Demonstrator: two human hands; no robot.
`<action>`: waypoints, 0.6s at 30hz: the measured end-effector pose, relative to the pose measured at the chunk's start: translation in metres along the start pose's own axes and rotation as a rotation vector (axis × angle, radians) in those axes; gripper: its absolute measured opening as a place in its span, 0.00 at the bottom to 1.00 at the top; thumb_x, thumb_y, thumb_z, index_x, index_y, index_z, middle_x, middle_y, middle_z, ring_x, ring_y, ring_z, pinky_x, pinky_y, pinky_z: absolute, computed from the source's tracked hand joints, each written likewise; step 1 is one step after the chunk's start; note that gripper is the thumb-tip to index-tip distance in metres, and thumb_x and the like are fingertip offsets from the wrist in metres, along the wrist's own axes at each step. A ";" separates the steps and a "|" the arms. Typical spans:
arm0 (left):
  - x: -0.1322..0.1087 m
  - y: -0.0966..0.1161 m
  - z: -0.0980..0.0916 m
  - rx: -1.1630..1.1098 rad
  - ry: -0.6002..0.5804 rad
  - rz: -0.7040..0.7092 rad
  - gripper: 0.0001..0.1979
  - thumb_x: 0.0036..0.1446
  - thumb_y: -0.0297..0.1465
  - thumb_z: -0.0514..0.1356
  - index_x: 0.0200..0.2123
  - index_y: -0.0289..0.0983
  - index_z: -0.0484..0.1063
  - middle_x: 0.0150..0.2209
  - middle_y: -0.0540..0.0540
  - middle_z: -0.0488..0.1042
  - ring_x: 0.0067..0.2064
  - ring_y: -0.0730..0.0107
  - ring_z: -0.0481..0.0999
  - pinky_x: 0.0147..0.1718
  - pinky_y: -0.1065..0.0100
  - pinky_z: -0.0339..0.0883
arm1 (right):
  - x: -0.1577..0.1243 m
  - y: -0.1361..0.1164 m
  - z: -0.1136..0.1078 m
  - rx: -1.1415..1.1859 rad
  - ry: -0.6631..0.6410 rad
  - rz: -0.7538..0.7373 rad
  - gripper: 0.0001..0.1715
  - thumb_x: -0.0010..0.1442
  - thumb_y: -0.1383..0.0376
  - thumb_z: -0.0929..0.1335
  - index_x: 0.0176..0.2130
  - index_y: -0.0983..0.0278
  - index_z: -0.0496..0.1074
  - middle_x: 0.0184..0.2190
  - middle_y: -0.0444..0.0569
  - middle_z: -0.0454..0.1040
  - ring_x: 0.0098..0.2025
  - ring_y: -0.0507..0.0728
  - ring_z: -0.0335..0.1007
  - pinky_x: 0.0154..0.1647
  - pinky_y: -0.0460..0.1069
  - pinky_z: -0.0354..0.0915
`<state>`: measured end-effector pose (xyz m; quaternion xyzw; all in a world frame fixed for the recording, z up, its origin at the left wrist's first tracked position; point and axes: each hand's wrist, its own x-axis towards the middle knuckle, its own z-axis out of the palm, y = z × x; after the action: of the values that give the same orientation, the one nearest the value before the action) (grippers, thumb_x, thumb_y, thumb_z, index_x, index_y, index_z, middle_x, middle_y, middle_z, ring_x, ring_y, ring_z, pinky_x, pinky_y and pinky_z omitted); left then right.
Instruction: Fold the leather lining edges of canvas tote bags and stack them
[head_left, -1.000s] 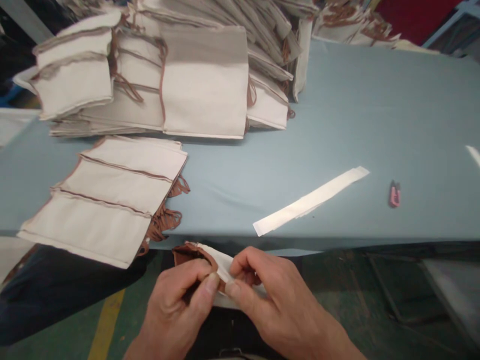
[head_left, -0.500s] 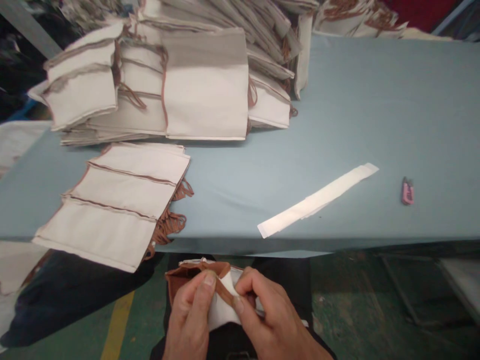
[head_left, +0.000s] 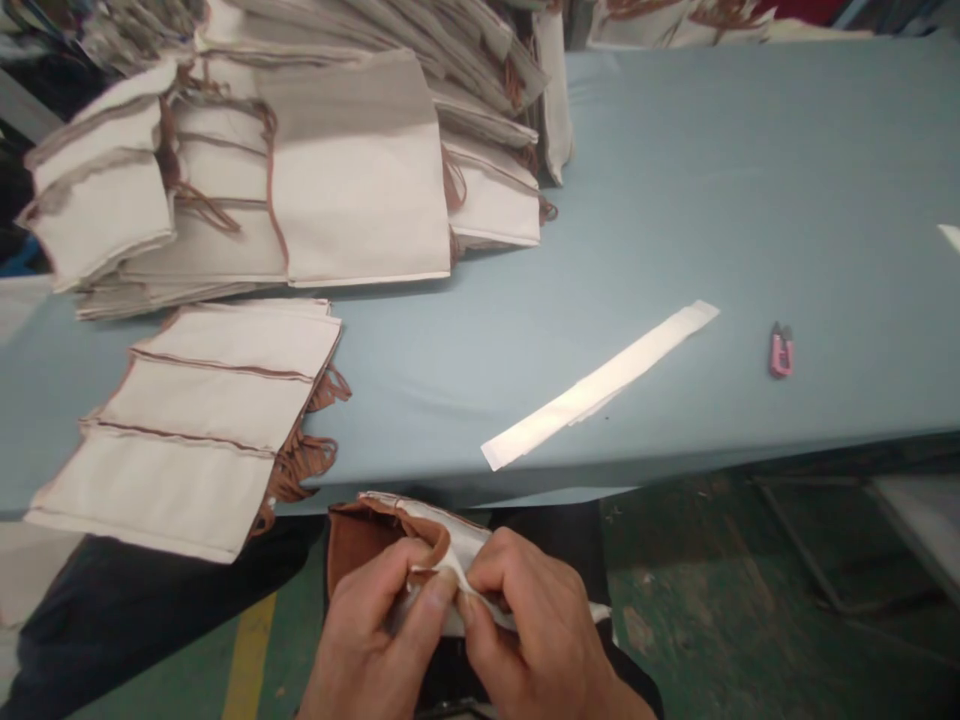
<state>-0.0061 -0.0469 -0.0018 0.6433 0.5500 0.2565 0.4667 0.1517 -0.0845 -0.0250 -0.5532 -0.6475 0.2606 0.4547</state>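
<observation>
Over my lap, just below the table edge, I have a cream fabric bag (head_left: 469, 540) with a brown lining or trim. My left hand (head_left: 386, 625) is closed on its brown-edged rim, thumb and forefinger pinching the cloth. Close beside it, my right hand (head_left: 529, 615) pinches the white cloth, thumb tip near the left thumb. The rim is folded and bunched between the two hands. The palms and part of the bag beneath them are hidden.
Flat cream fabric pieces with brown ties (head_left: 202, 390) lie at the table's left edge. Behind them rises a large stack of cream pieces (head_left: 360, 180). White paper strips (head_left: 600, 385) and pink thread snips (head_left: 781, 352) rest on the blue-covered table (head_left: 712, 200).
My thumbs have come closer together on the cloth, and the bag's brown rim is turned and bunched differently. The view has shifted, so the table items appear further left.
</observation>
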 end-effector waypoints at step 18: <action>0.017 0.014 -0.018 0.130 -0.264 0.371 0.13 0.67 0.25 0.57 0.28 0.40 0.71 0.24 0.56 0.75 0.24 0.78 0.74 0.28 0.80 0.66 | 0.069 0.003 -0.063 -0.072 -0.346 -0.464 0.14 0.77 0.68 0.64 0.40 0.66 0.77 0.38 0.48 0.84 0.35 0.53 0.78 0.36 0.48 0.70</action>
<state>-0.0100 -0.0243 0.0149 0.7901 0.3719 0.2156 0.4370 0.2103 -0.0281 0.0222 -0.3535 -0.8334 0.2172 0.3652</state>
